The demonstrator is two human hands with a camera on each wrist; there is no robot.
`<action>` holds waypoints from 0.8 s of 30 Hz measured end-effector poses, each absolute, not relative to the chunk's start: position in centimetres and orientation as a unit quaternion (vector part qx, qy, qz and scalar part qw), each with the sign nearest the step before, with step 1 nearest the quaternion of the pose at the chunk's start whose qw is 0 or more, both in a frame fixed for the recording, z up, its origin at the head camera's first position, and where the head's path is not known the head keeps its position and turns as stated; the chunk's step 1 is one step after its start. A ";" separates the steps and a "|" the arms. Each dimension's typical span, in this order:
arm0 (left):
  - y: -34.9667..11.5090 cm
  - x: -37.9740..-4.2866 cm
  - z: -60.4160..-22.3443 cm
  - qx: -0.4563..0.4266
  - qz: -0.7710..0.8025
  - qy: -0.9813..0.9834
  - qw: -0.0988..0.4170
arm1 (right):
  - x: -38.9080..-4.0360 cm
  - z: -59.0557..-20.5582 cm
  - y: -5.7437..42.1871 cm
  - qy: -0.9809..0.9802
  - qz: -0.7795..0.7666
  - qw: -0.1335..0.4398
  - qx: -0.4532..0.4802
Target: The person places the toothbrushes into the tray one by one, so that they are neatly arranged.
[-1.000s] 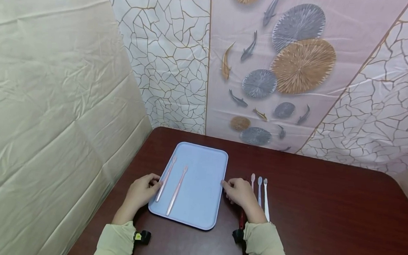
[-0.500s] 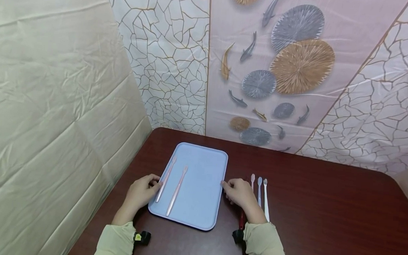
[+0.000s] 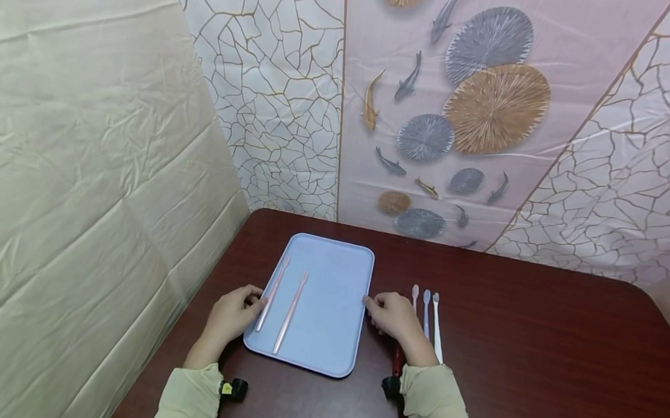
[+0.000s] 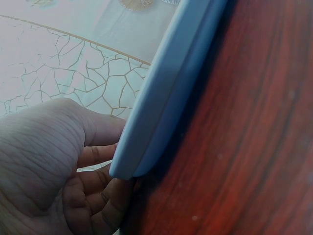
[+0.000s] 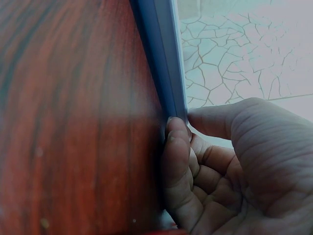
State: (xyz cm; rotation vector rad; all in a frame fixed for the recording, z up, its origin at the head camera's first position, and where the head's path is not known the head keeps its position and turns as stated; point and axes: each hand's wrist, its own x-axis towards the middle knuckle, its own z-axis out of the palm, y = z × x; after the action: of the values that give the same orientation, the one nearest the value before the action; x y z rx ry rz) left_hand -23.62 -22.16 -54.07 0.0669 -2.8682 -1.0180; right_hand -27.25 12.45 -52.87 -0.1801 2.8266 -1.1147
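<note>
A light blue rectangular tray (image 3: 330, 303) lies on the dark red table, between both hands. My left hand (image 3: 233, 314) grips its left rim, thumb above and fingers curled below, as the left wrist view shows with the tray's side (image 4: 164, 93). On the opposite rim, my right hand (image 3: 394, 316) pinches the tray's edge (image 5: 166, 58) between thumb and fingertips. Two pink toothbrushes lie in the tray: one (image 3: 272, 294) along the left side by my left thumb, the other (image 3: 291, 314) nearer the middle.
Right of the tray lie a pink toothbrush (image 3: 415, 294), a blue one (image 3: 426, 311) and a white one (image 3: 437, 325), partly behind my right arm. A red handle-like thing (image 3: 398, 360) shows beside that wrist. Patterned cloth (image 3: 295, 106) hangs behind the table (image 3: 532, 358).
</note>
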 end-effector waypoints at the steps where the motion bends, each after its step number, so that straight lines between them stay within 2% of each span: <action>1: -22.2 -23.6 -54.1 0.022 -0.334 -0.941 0.048 | -27.2 -52.9 12.4 0.927 -0.366 0.050 -0.059; 24: -22.3 -23.8 -54.3 0.011 -0.323 -0.945 0.051 | -27.5 -53.0 12.5 0.926 -0.368 0.055 -0.056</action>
State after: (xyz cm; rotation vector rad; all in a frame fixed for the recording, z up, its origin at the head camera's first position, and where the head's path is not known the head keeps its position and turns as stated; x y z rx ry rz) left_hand -23.78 -22.26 -54.27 0.0348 -2.8758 -0.9814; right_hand -27.54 12.48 -53.02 -0.1703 2.8125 -1.1187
